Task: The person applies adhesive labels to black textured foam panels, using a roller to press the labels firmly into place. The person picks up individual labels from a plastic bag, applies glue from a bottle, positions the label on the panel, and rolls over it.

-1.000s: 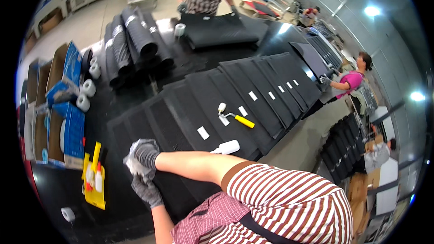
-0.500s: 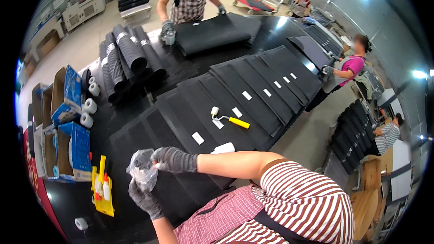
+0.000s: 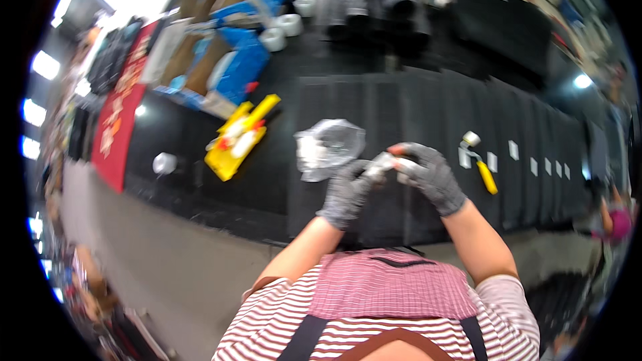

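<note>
Released since half a second ago, crumpled clear bag [image 3: 342, 139] lying at eleven o'clock from my left hand [image 3: 348, 194], right hand [image 3: 433, 179] level with it at two o'clock, both nearly closed, pinching a small white piece [image 3: 381, 163] between them.

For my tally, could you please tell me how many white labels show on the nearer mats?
7 white labels: one on each side of the yellow-handled roller, five further right. The right hand may hide more.
</note>
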`<action>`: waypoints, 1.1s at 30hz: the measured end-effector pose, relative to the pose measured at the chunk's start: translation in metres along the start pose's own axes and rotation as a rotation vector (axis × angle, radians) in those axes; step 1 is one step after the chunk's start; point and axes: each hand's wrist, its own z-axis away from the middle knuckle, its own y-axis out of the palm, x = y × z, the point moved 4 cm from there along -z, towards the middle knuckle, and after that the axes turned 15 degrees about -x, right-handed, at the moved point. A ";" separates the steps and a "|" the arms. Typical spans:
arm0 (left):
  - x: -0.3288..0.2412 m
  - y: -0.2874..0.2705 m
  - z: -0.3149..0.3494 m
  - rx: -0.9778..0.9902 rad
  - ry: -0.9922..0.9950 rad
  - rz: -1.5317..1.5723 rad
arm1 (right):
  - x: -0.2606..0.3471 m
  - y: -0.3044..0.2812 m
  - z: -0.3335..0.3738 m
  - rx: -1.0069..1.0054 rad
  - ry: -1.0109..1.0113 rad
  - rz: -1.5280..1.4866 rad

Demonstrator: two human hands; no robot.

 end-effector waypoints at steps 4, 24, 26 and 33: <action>0.014 0.015 -0.001 0.032 -0.091 0.277 | 0.004 -0.004 0.008 -0.110 0.038 0.175; 0.106 0.013 -0.004 -0.203 0.351 -0.234 | -0.054 -0.027 -0.046 0.191 -0.224 0.850; 0.101 0.013 -0.002 -0.201 0.445 -0.304 | -0.062 -0.024 -0.053 0.186 -0.271 0.902; 0.096 0.013 -0.002 -0.209 0.484 -0.293 | -0.067 -0.020 -0.074 0.117 -0.349 0.967</action>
